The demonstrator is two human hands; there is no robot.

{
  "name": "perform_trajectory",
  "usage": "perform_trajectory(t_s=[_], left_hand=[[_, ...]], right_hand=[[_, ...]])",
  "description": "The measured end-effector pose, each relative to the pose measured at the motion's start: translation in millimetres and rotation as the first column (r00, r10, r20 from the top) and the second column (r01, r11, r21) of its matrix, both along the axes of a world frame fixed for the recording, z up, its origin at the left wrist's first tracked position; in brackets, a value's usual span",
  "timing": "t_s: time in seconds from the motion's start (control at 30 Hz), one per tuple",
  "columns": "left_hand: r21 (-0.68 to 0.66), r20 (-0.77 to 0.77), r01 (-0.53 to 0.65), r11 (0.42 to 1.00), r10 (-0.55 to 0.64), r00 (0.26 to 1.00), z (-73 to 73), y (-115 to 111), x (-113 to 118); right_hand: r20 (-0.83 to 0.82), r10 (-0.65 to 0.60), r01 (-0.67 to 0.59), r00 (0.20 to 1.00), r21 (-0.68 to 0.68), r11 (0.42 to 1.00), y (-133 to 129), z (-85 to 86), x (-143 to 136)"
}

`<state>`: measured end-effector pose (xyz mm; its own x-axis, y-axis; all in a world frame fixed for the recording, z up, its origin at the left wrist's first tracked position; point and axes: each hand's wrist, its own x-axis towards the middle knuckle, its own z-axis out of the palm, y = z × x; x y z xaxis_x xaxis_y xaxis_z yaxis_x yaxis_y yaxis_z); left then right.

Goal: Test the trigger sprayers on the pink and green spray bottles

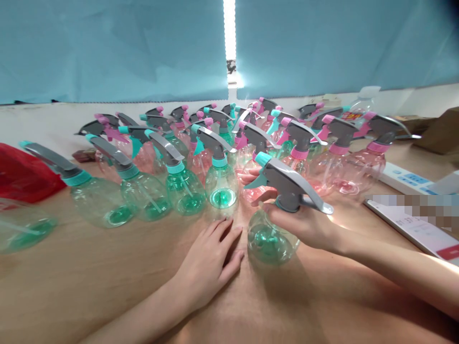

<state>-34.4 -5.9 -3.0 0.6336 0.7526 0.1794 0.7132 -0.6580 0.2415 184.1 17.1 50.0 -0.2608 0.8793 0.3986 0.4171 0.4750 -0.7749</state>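
Observation:
My right hand [297,222] is wrapped round the neck of a green spray bottle [270,243] with a grey and turquoise trigger head. Its clear green body hangs low by the table top, and I cannot tell whether its base touches. Some of the right fingers are hidden behind it. My left hand [217,251] lies flat on the wooden table [150,286], fingers spread, holding nothing. Just beyond the left fingertips stands another green spray bottle [220,184], upright with a turquoise collar.
Several green and pink spray bottles crowd the table's back half, among them a pink one [362,169]. A red plastic bag [28,174] lies far left. On the right are a phone [405,227], a white power strip [403,179] and a cardboard box [439,131].

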Motion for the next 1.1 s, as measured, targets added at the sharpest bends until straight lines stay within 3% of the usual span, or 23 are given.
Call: perform_trajectory(t_s=[0.23, 0.53, 0.67, 0.83, 1.1], left_hand=[[0.001, -0.005, 0.000, 1.000, 0.000, 1.000, 0.5, 0, 1], [0.027, -0.022, 0.004, 1.000, -0.003, 1.000, -1.4, 0, -1], [0.020, -0.033, -0.003, 1.000, 0.003, 0.999, -0.6, 1, 0], [0.007, -0.022, 0.000, 1.000, 0.001, 1.000, -0.7, 1, 0], [-0.013, 0.047, 0.005, 1.000, -0.004, 0.999, 0.6, -1, -6]], right_hand=[[-0.007, 0.013, -0.013, 1.000, -0.081, 0.997, -2, 11.6, -2], [0.082, -0.005, 0.010, 0.997, -0.070, 0.997, -12, 51.4, -10], [0.077, -0.005, 0.012, 0.997, -0.081, 0.997, -8, 35.9, -6], [-0.101, 0.043, -0.047, 0.994, -0.029, 0.999, 1, 5.0, -4], [-0.130, 0.034, -0.027, 0.991, 0.054, 0.998, 4, 1.2, -5]])
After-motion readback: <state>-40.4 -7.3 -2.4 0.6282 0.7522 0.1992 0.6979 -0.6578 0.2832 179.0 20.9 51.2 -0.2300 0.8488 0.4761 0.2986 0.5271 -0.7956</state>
